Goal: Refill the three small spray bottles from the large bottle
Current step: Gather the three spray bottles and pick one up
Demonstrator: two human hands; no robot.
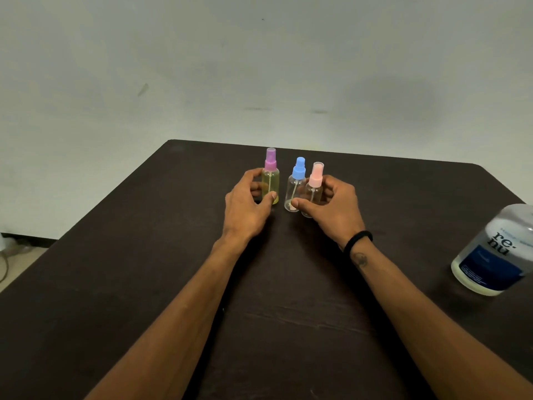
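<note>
Three small spray bottles stand upright near the far middle of the dark table [144, 284]. The purple-capped bottle [270, 180] holds yellow liquid, and my left hand [248, 206] grips its body with thumb and fingers curled round it. The blue-capped bottle [295, 183] looks clear inside and stands between my hands. My right hand [328, 206] curls round the pink-capped bottle [315, 183], also clear, with its thumb tip touching the base of the blue-capped one. The large bottle [494, 252] with a blue label stands at the right edge, apart from both hands.
A pale wall rises behind the table's far edge [317, 153]. Floor and a cable show at the far left [8, 255]. A black band circles my right wrist [357, 241].
</note>
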